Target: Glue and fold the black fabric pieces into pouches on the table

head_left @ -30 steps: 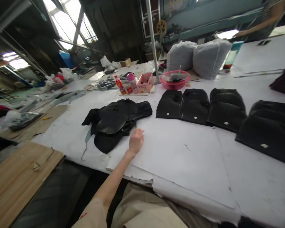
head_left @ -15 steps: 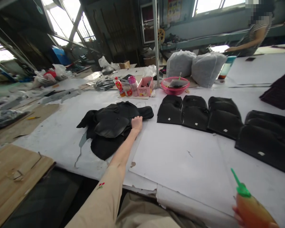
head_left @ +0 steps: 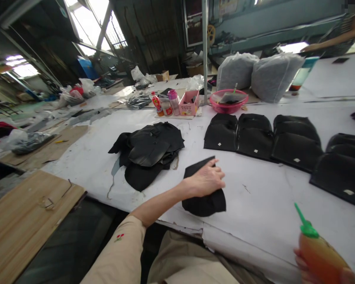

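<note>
My left hand [head_left: 206,180] grips a black piece [head_left: 202,205] by its upper right edge, above the white table near its front edge. At the lower right my right hand [head_left: 304,265] is wrapped round a bottle of orange liquid [head_left: 321,254] with a green nozzle pointing up and left. A loose pile of black pieces [head_left: 150,144] lies to the left of my left hand. Right of it, several black stacked panels [head_left: 254,138] form a row, each with a small pale mark near its lower edge.
A pink basin [head_left: 229,103], a pink box [head_left: 189,104] and drink bottles [head_left: 156,104] stand behind the pile. Grey bags [head_left: 273,77] sit farther back beside a metal pole [head_left: 205,51]. A wooden board [head_left: 32,221] is at left. Another person's arm [head_left: 337,39] shows at top right.
My left hand has moved right and nearer, drawing one black piece off the pile. The view has shifted a little left. My right hand still holds the bottle.
</note>
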The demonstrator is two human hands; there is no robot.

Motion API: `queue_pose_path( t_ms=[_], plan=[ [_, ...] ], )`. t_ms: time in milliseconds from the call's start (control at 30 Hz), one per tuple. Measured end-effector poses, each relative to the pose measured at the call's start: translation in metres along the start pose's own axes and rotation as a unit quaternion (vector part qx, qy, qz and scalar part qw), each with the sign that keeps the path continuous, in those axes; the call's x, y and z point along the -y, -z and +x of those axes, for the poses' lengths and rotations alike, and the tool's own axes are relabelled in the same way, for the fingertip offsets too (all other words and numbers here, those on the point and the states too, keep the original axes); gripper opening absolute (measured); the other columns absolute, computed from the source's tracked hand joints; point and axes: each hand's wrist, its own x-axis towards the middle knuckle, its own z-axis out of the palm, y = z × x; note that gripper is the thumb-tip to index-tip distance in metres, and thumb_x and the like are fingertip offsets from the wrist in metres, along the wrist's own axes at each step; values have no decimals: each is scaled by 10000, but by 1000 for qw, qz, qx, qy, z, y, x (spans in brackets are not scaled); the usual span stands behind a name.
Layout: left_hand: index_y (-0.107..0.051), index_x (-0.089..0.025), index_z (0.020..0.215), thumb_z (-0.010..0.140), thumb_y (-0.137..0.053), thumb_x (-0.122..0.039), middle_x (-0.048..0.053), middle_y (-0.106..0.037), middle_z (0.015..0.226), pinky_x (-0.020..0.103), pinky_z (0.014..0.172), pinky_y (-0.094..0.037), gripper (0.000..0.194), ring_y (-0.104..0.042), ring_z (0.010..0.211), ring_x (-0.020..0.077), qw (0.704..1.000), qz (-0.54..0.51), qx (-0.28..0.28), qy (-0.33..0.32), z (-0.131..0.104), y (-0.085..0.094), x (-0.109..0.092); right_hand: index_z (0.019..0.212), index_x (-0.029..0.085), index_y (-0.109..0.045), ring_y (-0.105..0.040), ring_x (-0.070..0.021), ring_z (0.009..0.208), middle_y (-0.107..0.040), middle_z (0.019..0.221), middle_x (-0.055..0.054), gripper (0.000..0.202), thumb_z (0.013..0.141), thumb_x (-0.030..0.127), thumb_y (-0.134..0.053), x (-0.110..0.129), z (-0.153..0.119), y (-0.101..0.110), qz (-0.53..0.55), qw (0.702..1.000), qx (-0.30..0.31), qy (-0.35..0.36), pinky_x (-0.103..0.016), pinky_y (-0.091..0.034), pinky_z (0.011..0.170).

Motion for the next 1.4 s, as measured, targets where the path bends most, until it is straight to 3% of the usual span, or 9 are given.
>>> queue_pose_path(
  t_ms=[67, 167, 400, 533, 733, 967, 1133, 1267, 1400],
  plan=[
    [-700, -221, 823, 927, -588, -126, 44, -690, 958, 480, 1190, -339, 180, -641, 984, 200, 997, -58, -2, -50, 30, -38, -31, 966, 348, -774, -726, -327, 930, -654, 1377, -95, 427, 639, 623, -783, 8, -8, -12, 14, 1000, -6, 11, -411, -579, 474],
    [-722, -187, 1088, 909, -633, -157, 136, -623, 1356, 431, 1127, -433, 202, -555, 1308, 266, 992, -125, -31, 10, 49, -72, -66, 977, 238, -770, -698, -211, 659, -748, 1017, -77, 593, 523, 601, -886, 15, -20, -21, 57, 998, 23, 12, -292, -568, 448],
    [-640, -164, 1296, 638, -874, -616, 213, -574, 1415, 560, 1142, -429, 832, -491, 1385, 392, 957, -258, -3, 132, -37, -68, -64, 1047, 185, -751, -703, -180, 663, -768, 942, -77, 508, 686, 527, -855, 11, -38, -29, 75, 996, 51, 19, -263, -596, 533],
    [-657, -231, 1273, 820, -810, -389, 147, -609, 1396, 522, 1096, -501, 504, -533, 1365, 323, 957, -241, -22, 158, -74, -79, -72, 1041, 185, -745, -716, -198, 681, -772, 968, -89, 495, 688, 510, -867, 1, -36, -35, 76, 994, 72, 16, -277, -598, 533],
    [-697, -185, 989, 969, -563, -132, 91, -726, 1152, 367, 970, -576, 146, -660, 1163, 229, 973, -174, -53, 145, -64, -90, -85, 1058, 173, -732, -719, -192, 671, -772, 970, -89, 479, 720, 488, -857, -6, -38, -44, 68, 993, 97, 15, -266, -582, 525],
    [-635, -208, 993, 1015, -505, -246, 4, -716, 864, 242, 702, -495, 136, -677, 756, 155, 927, -309, 1, 212, -43, -47, -25, 1054, 172, -728, -703, -189, 644, -762, 927, -77, 514, 689, 506, -868, -7, -38, -44, 83, 993, 85, 14, -264, -557, 495],
    [-670, -208, 981, 1004, -523, -257, 23, -689, 934, 276, 748, -457, 157, -636, 830, 177, 947, -212, -38, 238, -4, -15, 31, 1037, 189, -725, -692, -185, 683, -752, 920, -64, 495, 686, 507, -869, -7, -36, -44, 101, 991, 83, 15, -267, -563, 521],
    [-701, -190, 912, 995, -531, -250, 106, -650, 1011, 338, 792, -453, 198, -608, 990, 253, 956, -65, -48, 282, 46, -25, 55, 1034, 195, -722, -693, -182, 679, -751, 914, -58, 495, 685, 513, -869, -10, -35, -42, 105, 991, 86, 15, -266, -562, 531],
    [-693, -191, 1005, 1008, -470, -196, 101, -693, 940, 330, 738, -444, 223, -657, 888, 251, 935, -69, -11, 349, 73, -55, 54, 1073, 203, -717, -698, -188, 669, -759, 942, -73, 501, 720, 534, -845, -12, -35, -40, 102, 990, 93, 21, -274, -554, 521]
  ],
)
